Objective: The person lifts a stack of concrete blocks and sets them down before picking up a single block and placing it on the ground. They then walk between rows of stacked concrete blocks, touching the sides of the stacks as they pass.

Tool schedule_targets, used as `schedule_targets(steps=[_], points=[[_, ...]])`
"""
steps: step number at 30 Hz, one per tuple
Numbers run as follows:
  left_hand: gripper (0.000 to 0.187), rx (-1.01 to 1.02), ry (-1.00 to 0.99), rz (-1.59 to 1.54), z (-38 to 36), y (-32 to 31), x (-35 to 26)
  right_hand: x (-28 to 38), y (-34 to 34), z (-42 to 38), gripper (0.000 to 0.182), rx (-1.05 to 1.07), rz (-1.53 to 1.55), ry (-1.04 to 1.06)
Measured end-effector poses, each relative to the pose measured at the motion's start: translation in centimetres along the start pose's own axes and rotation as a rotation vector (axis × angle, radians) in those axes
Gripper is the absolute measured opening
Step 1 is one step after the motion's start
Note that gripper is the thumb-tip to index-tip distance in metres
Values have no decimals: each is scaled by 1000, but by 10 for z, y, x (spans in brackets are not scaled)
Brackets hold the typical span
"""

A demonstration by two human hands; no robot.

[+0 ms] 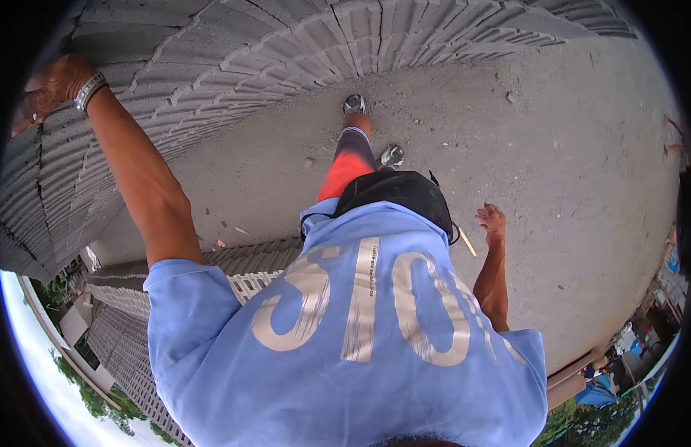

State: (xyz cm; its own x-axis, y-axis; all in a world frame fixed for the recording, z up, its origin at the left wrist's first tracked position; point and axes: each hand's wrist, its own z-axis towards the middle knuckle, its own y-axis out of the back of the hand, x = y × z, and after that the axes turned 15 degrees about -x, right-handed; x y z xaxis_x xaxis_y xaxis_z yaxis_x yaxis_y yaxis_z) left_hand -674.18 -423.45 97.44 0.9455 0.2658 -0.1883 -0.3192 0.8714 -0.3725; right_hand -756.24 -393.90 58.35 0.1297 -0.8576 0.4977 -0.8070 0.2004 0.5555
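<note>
The block wall (233,67) curves along the left side of the concrete floor (569,171), its grey courses stacked in rows, and we have our left hand (47,89) laid flat against its top edge, fingers stretched out and spread on the blocks, a metal watch (90,90) on the wrist. Our right hand (492,222) hangs loose and empty beside our hip, fingers half curled, well apart from the wall. A black waist bag (401,194) sits at our front below the blue shirt (345,335). Our shoes (354,104) stand on the floor just beside the foot of the wall.
</note>
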Motion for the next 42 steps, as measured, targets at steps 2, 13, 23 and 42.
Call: schedule_targets(steps=[2,13,23,42], points=[[46,-28,-112,34,-5,-3,3,-68,14,-20,47,-45,-44,-164],[28,-327,-508,278,11,-10,29,-109,21,-24,45,57,-288,-329],[24,-121,-484,355,1,2,15,182,-13,-30,52,-21,136,404],[20,-33,-331,189,-3,-5,-12,19,-28,16,48,-11,50,16]])
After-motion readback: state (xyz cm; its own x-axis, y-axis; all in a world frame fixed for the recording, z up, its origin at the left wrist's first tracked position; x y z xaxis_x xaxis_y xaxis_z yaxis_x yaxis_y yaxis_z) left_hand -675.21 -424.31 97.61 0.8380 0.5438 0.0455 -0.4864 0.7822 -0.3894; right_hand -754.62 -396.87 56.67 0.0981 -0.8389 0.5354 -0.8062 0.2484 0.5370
